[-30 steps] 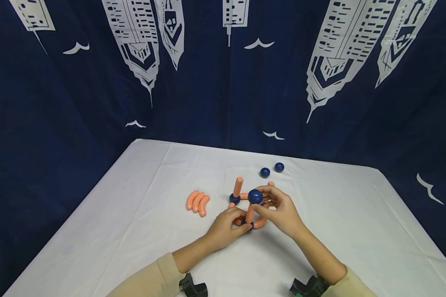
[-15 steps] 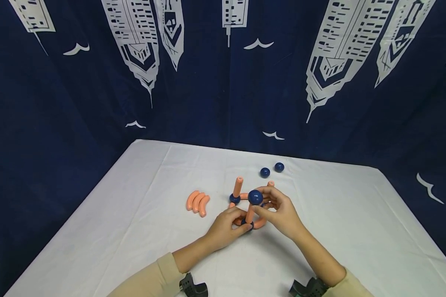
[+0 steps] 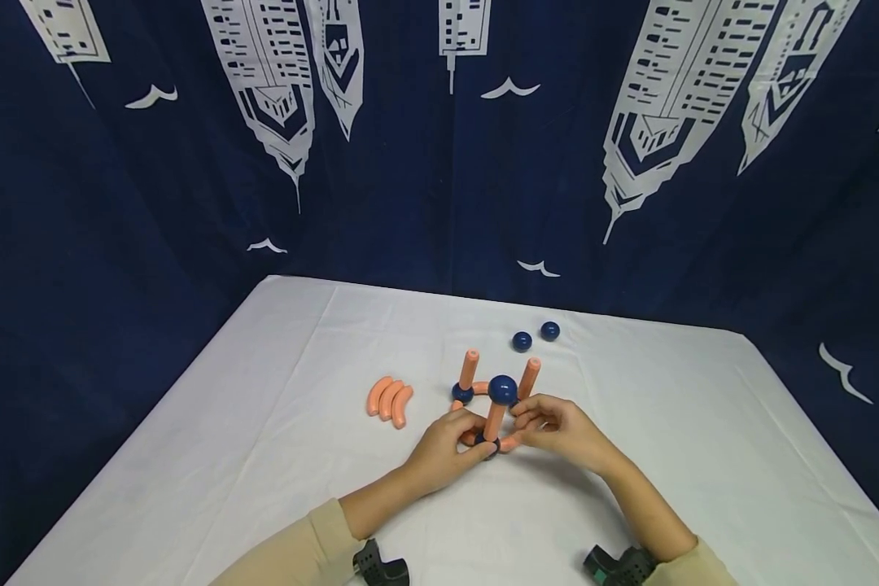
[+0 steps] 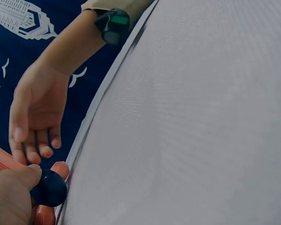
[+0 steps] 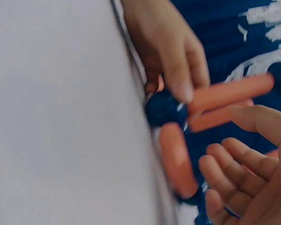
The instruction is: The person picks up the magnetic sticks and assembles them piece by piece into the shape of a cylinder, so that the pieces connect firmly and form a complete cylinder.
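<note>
A frame of orange rods and blue balls stands mid-table. My left hand (image 3: 443, 449) grips its near base ball (image 4: 51, 188), thumb and fingers on either side. From that ball rises a straight orange rod (image 3: 494, 422), capped by another blue ball (image 3: 503, 389). My right hand (image 3: 567, 431) is just right of this rod, fingers loosely bent and holding nothing. In the right wrist view a curved orange piece (image 5: 177, 159) runs from the base ball past my right fingers (image 5: 225, 173). Two more upright rods, the left one (image 3: 470, 369) and right one (image 3: 530, 378), have bare tops.
Three loose curved orange pieces (image 3: 391, 400) lie side by side left of the frame. Behind it sit two loose blue balls, one nearer (image 3: 522, 341) and one farther (image 3: 550, 330). A white cloth (image 3: 322, 358) covers the table, and a navy patterned curtain (image 3: 439, 203) hangs behind.
My right hand has let go of the top ball and rod and moved down and to the right, uncovering the right upright rod. My left hand keeps its grip in place.
</note>
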Tool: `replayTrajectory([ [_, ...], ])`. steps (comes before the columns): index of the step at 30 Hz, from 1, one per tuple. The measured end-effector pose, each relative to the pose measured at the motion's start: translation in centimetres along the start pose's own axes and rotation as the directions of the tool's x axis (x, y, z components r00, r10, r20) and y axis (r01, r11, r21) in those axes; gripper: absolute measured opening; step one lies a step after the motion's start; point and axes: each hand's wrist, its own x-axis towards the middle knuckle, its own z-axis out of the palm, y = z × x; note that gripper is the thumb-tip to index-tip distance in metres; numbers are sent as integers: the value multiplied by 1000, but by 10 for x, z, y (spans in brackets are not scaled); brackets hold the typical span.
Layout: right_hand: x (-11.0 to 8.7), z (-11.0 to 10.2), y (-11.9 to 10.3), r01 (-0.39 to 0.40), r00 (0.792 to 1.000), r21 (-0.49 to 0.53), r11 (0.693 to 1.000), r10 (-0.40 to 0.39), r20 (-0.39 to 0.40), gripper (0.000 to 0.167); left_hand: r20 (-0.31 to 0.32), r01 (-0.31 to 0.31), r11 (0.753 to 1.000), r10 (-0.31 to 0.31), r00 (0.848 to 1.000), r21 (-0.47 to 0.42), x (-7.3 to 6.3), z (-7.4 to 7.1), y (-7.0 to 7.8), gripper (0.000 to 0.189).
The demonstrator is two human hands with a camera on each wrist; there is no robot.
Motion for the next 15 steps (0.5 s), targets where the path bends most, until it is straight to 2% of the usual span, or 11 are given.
replayTrajectory([
  [3, 3, -3, 15, -58, 993, -9, 998, 57, -106, 19, 2, 12, 1000, -12, 1000, 10, 0, 1, -1, 22],
  [7, 10, -8, 29, -153, 957, -24, 988, 142, -254, 24, 0, 13, 1000, -13, 1000, 14, 0, 1, -2, 22],
  [10, 16, -10, 34, -176, 946, -35, 984, 159, -283, 30, 1, 18, 1000, -18, 1000, 7, 0, 1, -2, 22],
  [15, 27, -6, 41, -152, 958, -62, 986, 132, -256, 42, 1, 15, 1000, -15, 1000, 5, 0, 0, 0, 22],
])
